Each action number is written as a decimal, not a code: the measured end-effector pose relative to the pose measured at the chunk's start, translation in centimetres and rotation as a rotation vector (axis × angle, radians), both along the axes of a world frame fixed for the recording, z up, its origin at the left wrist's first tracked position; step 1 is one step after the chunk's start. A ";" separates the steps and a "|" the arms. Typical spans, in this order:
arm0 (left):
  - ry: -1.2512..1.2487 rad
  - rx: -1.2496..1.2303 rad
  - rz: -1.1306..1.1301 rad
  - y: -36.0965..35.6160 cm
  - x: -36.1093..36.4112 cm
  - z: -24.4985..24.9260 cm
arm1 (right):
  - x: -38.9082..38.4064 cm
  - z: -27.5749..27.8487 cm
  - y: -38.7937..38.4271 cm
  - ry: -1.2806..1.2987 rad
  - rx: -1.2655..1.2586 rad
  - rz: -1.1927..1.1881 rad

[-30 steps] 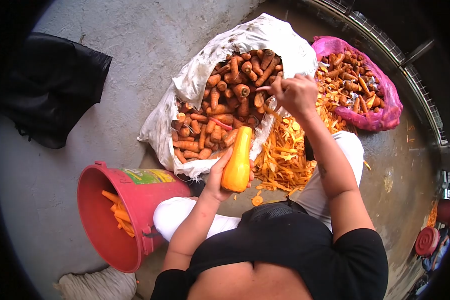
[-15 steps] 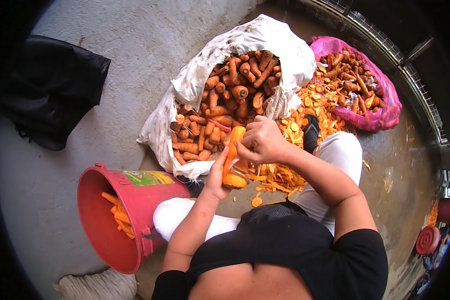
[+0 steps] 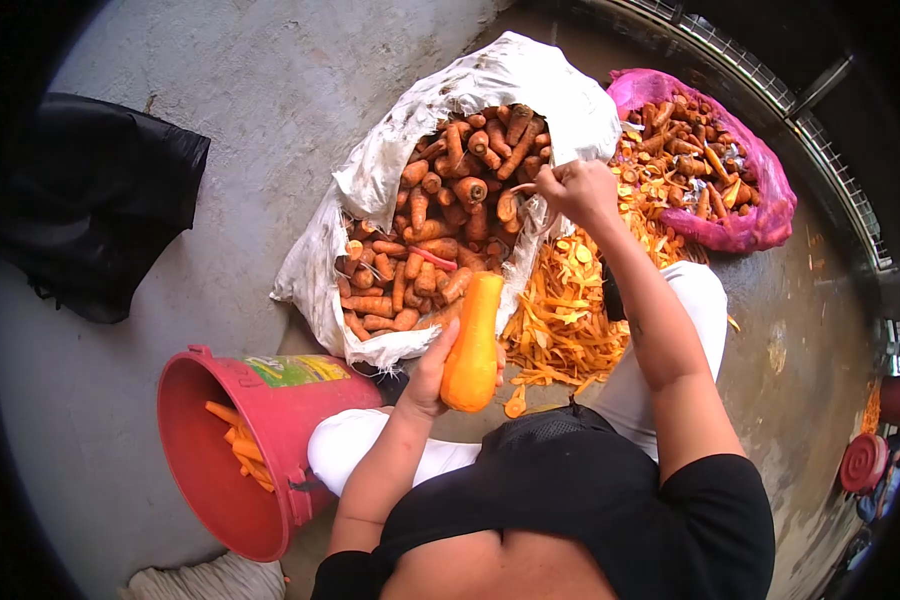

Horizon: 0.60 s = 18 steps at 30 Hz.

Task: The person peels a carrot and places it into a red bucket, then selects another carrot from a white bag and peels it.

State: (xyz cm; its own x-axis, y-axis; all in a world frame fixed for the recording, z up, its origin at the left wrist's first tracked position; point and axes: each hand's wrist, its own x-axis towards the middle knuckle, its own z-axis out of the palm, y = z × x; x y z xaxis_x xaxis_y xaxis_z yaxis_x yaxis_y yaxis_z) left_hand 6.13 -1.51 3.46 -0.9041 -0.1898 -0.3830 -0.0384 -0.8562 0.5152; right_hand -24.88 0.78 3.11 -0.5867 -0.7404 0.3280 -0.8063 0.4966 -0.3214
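My left hand is closed round the lower part of a large, bright orange peeled carrot, which stands nearly upright before my lap. My right hand is raised at the right edge of the white sack, apart from that carrot. Its fingers are closed on a small peeler, of which only a thin pale end shows. Inside the sack lie many unpeeled carrots, with a red strip among them. Below my right forearm, orange peelings and cut carrot ends cover the floor.
At the left lies a tipped red bucket with peeled carrots inside. A pink sack of carrots and scraps stands at the back right. Black cloth hangs on the grey wall. A pale sack is at the bottom left.
My right hand has moved up and away from the carrot, taking the peeler with it. The carrot has dropped slightly, and its smooth orange side now shows uncovered.
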 end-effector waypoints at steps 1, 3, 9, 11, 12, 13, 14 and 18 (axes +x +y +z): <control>0.002 0.002 0.020 -0.2 0.0 0.1 | 1.7 1.8 0.0 -0.204 -0.005 0.031; 0.007 0.006 0.053 -0.6 -0.4 0.3 | 4.8 4.7 0.5 -0.433 -0.068 0.138; -0.022 0.136 0.029 -0.5 -0.5 0.1 | 7.9 4.6 1.3 -0.087 -0.427 0.551; 0.052 0.148 -0.004 -0.2 -0.5 0.2 | 7.0 3.7 1.3 -0.073 -0.438 0.516; 0.090 0.153 -0.020 -0.1 -0.4 0.2 | 6.1 3.1 1.0 -0.065 -0.444 0.499; 0.106 0.116 -0.056 0.0 -0.2 0.3 | 4.7 1.7 0.4 -0.028 -0.459 0.384; 0.125 0.079 -0.091 0.0 0.0 0.5 | 2.5 1.4 0.3 0.230 -0.334 0.204; 0.128 -0.024 -0.096 -0.2 0.2 0.7 | -0.7 1.6 0.6 0.043 -0.109 0.027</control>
